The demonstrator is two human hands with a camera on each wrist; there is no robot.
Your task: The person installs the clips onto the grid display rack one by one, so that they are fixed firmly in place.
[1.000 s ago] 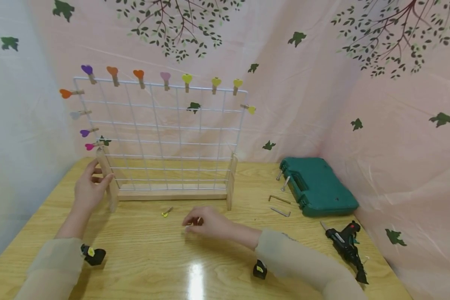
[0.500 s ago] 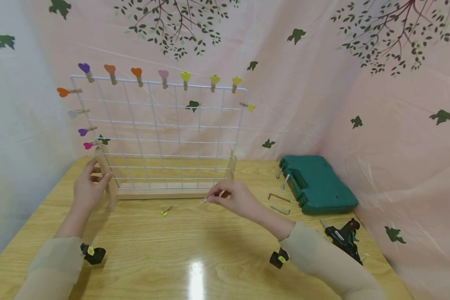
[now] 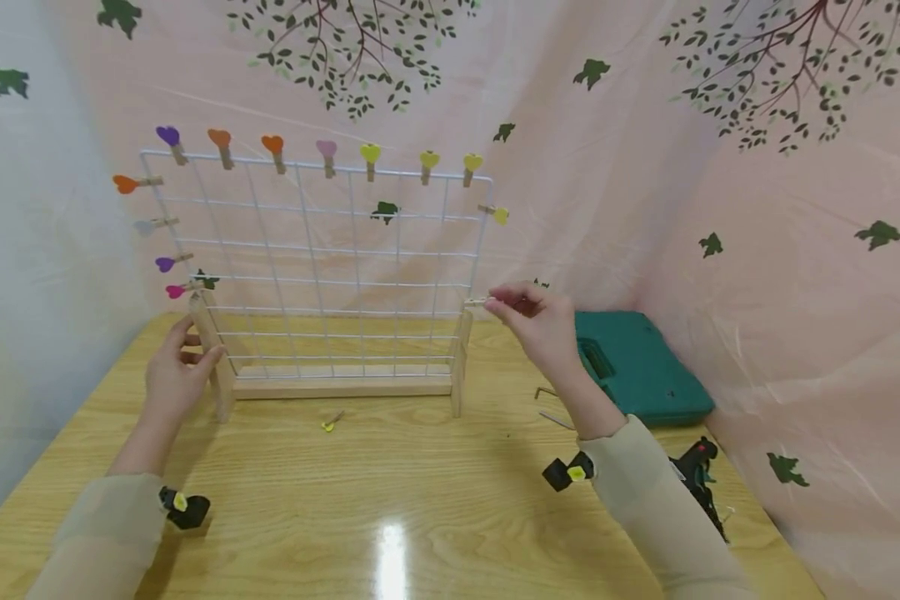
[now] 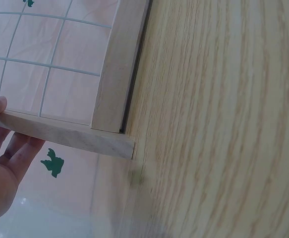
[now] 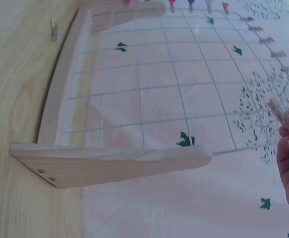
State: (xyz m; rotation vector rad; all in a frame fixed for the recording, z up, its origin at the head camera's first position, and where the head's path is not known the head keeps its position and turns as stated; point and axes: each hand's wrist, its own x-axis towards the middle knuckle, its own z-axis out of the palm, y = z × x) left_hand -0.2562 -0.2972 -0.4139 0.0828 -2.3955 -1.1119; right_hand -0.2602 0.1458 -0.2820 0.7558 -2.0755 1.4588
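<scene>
My left hand (image 3: 176,375) grips the left upright (image 3: 213,354) of a wooden stand; in the left wrist view the thumb lies on one side of the wood and the fingers on the other. A white wire grid (image 3: 330,248) rises from the stand, with heart clothespins along its top and sides. At the grid's right edge, my right hand (image 3: 543,333) pinches a small wooden clothespin (image 5: 276,111) between thumb and fingers. Its tip overlaps the edge wire just above the right upright (image 3: 461,358). The fingers hide the clothespin's other end.
A yellow-heart clothespin (image 3: 332,422) lies on the table before the stand. At the right are a green case (image 3: 648,367), hex keys (image 3: 555,420) and a black glue gun (image 3: 697,479). A printed curtain hangs behind the table.
My right hand has lifted from the tabletop with the clothespin and moved up and right to the grid's right edge. The left hand has kept its hold on the upright.
</scene>
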